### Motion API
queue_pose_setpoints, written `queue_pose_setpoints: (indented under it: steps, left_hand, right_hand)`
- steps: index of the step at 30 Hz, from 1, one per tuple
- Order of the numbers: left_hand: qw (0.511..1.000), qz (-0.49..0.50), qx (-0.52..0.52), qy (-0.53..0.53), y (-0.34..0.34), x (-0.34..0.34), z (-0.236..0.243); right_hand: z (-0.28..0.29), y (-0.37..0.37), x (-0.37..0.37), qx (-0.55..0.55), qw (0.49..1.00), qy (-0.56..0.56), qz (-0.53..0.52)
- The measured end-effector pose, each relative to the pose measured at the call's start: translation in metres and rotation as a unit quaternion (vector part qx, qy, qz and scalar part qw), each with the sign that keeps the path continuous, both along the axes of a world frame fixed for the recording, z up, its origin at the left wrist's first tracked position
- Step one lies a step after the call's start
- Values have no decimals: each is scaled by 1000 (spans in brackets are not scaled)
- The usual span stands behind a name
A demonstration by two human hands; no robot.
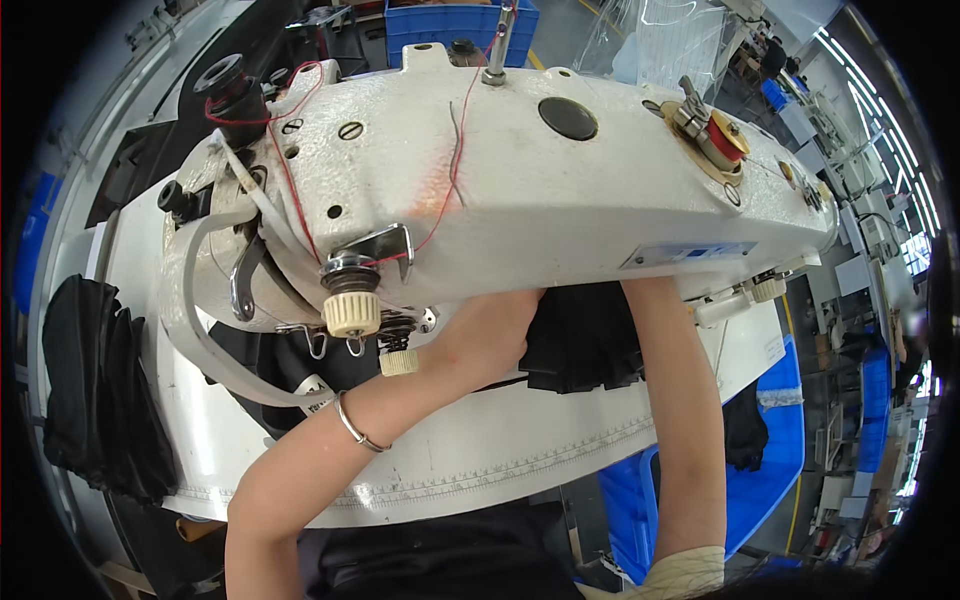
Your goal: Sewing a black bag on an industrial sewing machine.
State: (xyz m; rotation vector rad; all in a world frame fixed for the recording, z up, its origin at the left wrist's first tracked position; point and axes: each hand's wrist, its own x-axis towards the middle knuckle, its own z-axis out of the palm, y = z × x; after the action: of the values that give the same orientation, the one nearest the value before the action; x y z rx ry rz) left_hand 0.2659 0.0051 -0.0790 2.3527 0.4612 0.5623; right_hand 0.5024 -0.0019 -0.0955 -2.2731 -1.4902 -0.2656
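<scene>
A white sewing machine [520,180] spans the view, threaded with red thread. My left hand [507,325] reaches under its arm, beside a gathered stack of black fabric [580,340]; its fingers are hidden by the machine. My right forearm [685,420] goes under the machine on the other side of that stack, and the hand itself is out of sight. Whether either hand grips the fabric cannot be seen. More black fabric [255,355] lies near the needle end, partly covered by the machine's curved white lever [185,310].
A folded black fabric pile [95,390] hangs over the white table's [480,430] left edge. To the right below the table stands a blue bin [780,450] with black cloth [745,425] over its side. Behind the machine is another blue crate [420,35].
</scene>
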Motion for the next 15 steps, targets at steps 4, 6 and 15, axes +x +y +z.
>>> queue_pose_setpoints:
  steps: [4,6,15]
  left_hand:
    - [999,-10,-33,38,1,-3,0]
    - [999,0,-30,43,-1,-4,1]
    - [994,93,41,-31,7,32,-5]
  right_hand:
    - [-1,-4,5,2,1000,-5,4]
    - [-2,-8,7,5,1000,-6,4]
    - [-14,-22,0,46,998,-26,23]
